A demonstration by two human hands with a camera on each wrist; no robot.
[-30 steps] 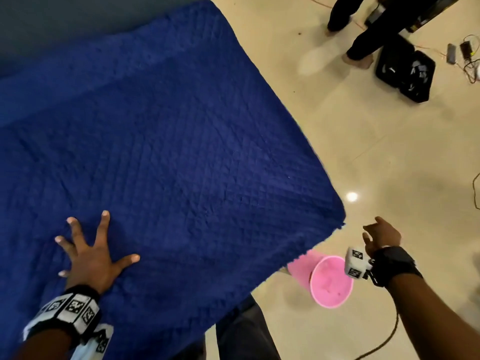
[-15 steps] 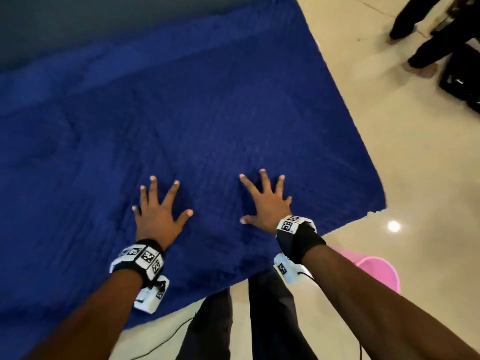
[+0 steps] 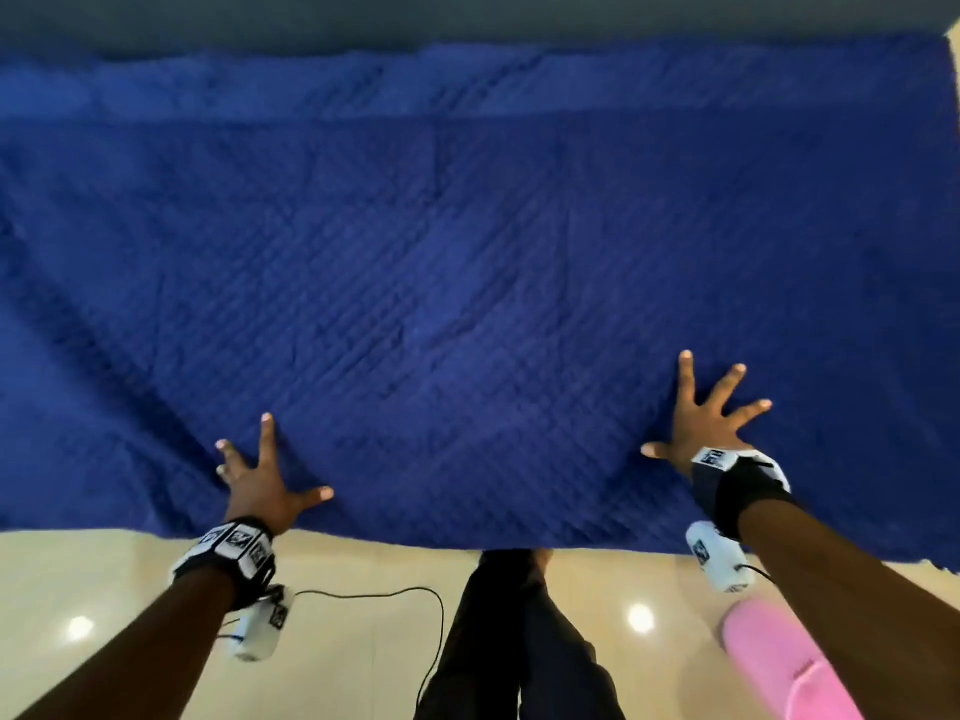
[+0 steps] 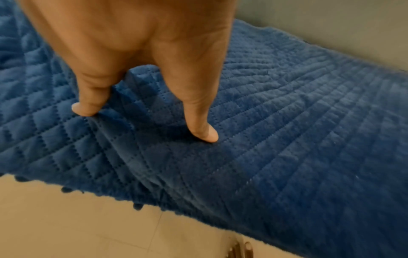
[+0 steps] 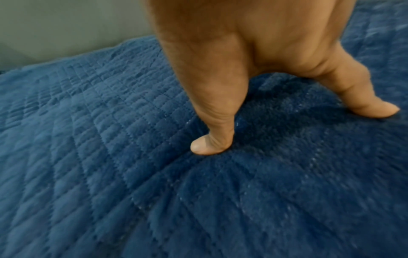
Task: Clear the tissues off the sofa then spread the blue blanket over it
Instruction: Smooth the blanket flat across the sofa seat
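Observation:
The quilted blue blanket [image 3: 467, 283] lies spread flat across the sofa, its front edge hanging over the seat front. My left hand [image 3: 262, 480] presses flat on the blanket near its front edge, fingers splayed. My right hand [image 3: 711, 413] presses flat on it further right, fingers also splayed. In the left wrist view my fingertips [image 4: 207, 134] dent the blanket [image 4: 287, 139], with a small ridge of cloth between them. The right wrist view shows fingertips [image 5: 207, 146] pushed into the blanket [image 5: 88, 139]. No tissues are in view.
A grey sofa back [image 3: 467, 18] runs along the top. Below the blanket is shiny beige floor [image 3: 104, 574] with a black cable [image 3: 395, 595]. A pink bin [image 3: 795, 667] stands on the floor at lower right. My dark-trousered legs [image 3: 519, 641] stand against the sofa front.
My right hand came up from beside the pink bin onto the blanket. Both hands have since slid apart across it, left hand leftward and right hand rightward. The view has swung square to the sofa.

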